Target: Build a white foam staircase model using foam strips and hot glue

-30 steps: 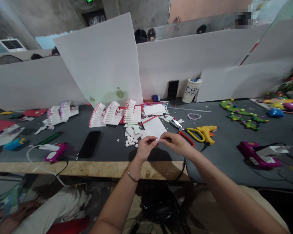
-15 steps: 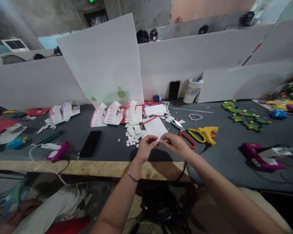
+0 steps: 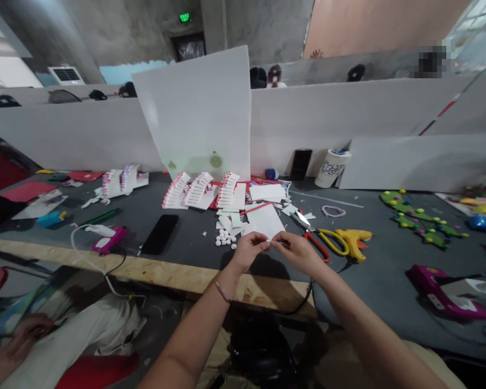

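Above the front of the table, my left hand (image 3: 250, 252) and my right hand (image 3: 298, 253) meet fingertip to fingertip. Both are closed in a pinch on a tiny white piece (image 3: 268, 241); its exact kind is too small to make out. Just behind them lies a white paper sheet (image 3: 264, 219). A small heap of white balls (image 3: 224, 237) sits left of my left hand. Scissors (image 3: 302, 219) with one red and one yellow handle lie right of my right hand, beside a yellow glue gun (image 3: 354, 242).
Rows of white paper pieces with red tips (image 3: 228, 190) stand behind the heap. A black phone (image 3: 160, 234) lies left. A cup (image 3: 332, 168) stands against the white partition (image 3: 299, 119). Magenta power strips (image 3: 445, 294) flank the workspace. A seated person's hand (image 3: 34, 328) is at lower left.
The camera view has tilted up and turned a little left, so everything appears lower and further right. Both hands keep their pinch together, with only slight finger movement.
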The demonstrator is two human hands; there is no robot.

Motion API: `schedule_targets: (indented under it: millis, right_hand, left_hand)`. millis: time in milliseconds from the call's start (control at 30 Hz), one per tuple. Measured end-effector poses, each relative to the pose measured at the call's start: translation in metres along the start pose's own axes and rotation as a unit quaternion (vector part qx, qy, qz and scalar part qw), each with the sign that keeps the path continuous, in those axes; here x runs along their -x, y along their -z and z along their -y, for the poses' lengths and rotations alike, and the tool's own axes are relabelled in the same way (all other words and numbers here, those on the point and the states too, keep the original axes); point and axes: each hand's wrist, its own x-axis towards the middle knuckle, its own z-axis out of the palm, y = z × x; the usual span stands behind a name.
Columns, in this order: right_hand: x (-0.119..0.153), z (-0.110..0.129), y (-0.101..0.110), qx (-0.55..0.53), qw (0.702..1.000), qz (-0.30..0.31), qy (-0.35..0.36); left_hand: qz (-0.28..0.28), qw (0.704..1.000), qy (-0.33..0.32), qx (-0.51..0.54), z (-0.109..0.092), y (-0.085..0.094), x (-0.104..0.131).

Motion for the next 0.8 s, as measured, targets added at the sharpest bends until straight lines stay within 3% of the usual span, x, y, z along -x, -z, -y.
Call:
schedule_targets:
  millis: [333, 800]
  right_hand:
    - [-0.002, -0.005, 0.005, -0.021, 0.999, 0.029, 0.014]
    - [-0.002, -0.014, -0.016, -0.015, 0.998, -0.037, 0.044]
  left_hand:
    - [0.025, 0.999, 0.035, 0.021, -0.001, 0.001, 0.003]
    - [-0.011, 1.000, 0.007, 0.003, 0.005, 0.003, 0.001]
